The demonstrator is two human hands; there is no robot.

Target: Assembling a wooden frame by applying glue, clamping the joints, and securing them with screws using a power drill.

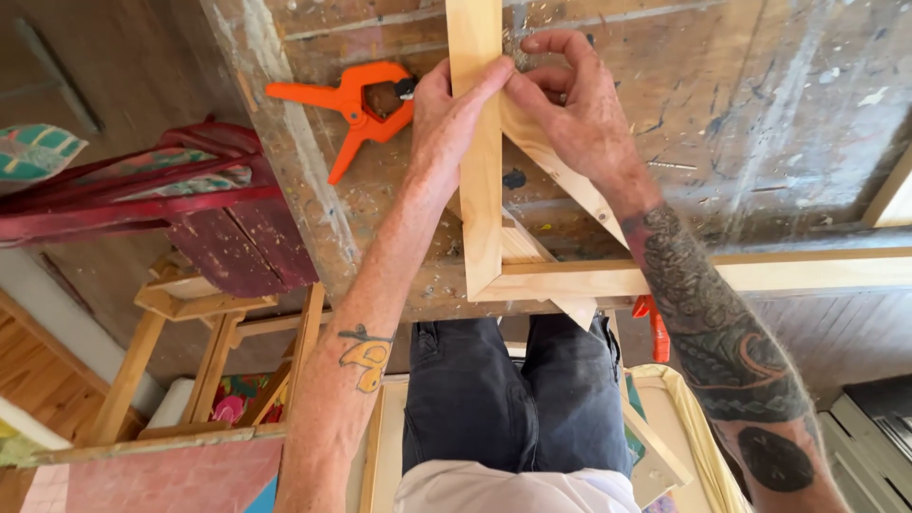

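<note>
On the workbench (pixel 760 114), both hands (left (pixel 446 119), right (pixel 575 109)) pinch the wooden frame (pixel 480 190)

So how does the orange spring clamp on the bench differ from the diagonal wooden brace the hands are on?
The orange spring clamp is bright plastic; the diagonal brace is pale bare wood. The clamp lies loose on the paint-spattered workbench, just beside the left hand; the brace sits across the mitred frame corner, pinched by the left hand and the right hand. The clamp is short and forked; the brace is a long flat strip. Both rest on the bench.
</note>
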